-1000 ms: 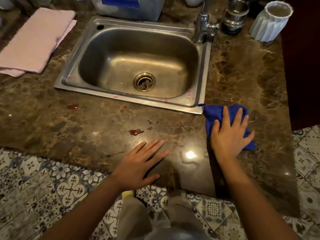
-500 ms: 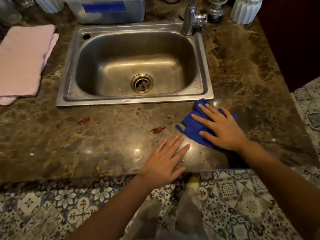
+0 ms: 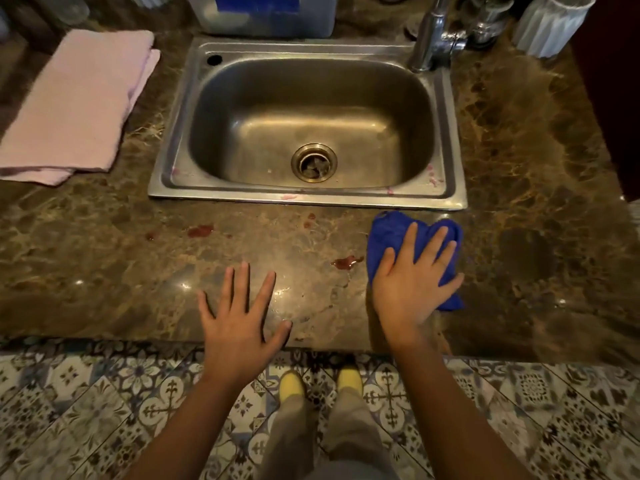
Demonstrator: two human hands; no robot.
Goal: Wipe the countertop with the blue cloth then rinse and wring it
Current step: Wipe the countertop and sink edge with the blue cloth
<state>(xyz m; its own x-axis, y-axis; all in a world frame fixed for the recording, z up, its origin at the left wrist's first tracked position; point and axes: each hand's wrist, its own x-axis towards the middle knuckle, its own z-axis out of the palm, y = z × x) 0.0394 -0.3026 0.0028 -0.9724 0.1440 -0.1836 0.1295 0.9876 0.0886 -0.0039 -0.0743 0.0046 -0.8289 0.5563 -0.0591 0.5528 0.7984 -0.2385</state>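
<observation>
Sink (image 3: pixel 453 140) set into table (image 3: pixel 104 258), centre rear; drain (image 3: pixel 314 162) in basin floor. Tap (image 3: pixel 429 39) at sink's rear right corner. Ribbed cup (image 3: pixel 550 22) right of tap; tub (image 3: pixel 266 12) behind sink. Folded towel (image 3: pixel 76 102) on table left of sink. Cloth (image 3: pixel 391 233) on table just before sink's front right corner; right hand (image 3: pixel 412 282) flat on it, fingers (image 3: pixel 412 244) spread. Spill (image 3: pixel 346 262) just left of cloth; more spills (image 3: pixel 200 231) further left. Left hand (image 3: pixel 239 317) flat on table near front edge, left of right hand. Floor (image 3: pixel 86 410) below, feet (image 3: pixel 292 382) between arms.
</observation>
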